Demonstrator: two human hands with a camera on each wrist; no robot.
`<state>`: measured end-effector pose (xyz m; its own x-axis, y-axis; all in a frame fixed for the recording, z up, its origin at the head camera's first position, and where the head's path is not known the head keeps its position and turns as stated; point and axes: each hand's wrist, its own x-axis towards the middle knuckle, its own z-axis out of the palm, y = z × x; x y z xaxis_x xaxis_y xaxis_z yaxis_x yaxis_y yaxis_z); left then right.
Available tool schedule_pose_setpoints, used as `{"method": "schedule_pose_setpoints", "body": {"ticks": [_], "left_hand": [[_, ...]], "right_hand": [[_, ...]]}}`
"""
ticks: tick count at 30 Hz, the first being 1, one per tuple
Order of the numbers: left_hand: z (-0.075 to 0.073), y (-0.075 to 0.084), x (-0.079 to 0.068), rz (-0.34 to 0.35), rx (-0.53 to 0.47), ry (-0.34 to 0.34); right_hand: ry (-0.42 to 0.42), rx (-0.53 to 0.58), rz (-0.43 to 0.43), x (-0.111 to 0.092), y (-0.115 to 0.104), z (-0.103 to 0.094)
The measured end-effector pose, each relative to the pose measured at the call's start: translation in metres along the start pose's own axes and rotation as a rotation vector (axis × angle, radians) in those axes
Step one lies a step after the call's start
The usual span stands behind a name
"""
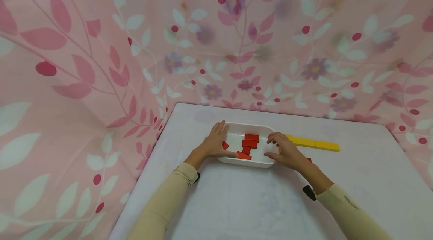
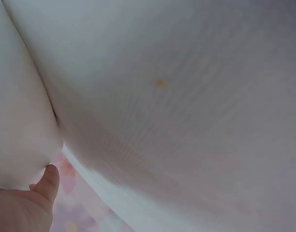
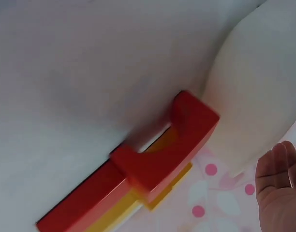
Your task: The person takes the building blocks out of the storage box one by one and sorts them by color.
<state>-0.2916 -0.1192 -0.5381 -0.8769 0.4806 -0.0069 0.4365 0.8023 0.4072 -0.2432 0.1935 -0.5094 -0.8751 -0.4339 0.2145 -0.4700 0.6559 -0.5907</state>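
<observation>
Mostly pink backdrop, white tabletop

The tray looks smooth, glossy plastic; the blocks smooth, faintly shiny; worktop, backdrop and sleeves matt cloth.

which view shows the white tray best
The head view: it shows the white tray from above, with its inside and red blocks visible. The left wrist and right wrist views each show only part of its outer wall.

white-topped table with white tray, yellow blocks and red blocks on top
</observation>
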Motion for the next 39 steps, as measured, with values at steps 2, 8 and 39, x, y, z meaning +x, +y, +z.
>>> {"method": "schedule_pose_setpoints", "body": {"ticks": [2,8,39], "left_hand": [[0.0,0.0,0.0,0.004,-0.001,0.006],[0.001,-0.001,0.0,0.011,0.005,0.0],[0.006,-0.001,0.001,0.016,0.013,0.022]], "right_hand": [[-0.002,0.022,-0.009,0.006,-0.004,0.004],[-0.022,0.102,0.001,0.024,-0.009,0.016],[-0.105,0.198,0.165,0.06,0.0,0.055]]}}
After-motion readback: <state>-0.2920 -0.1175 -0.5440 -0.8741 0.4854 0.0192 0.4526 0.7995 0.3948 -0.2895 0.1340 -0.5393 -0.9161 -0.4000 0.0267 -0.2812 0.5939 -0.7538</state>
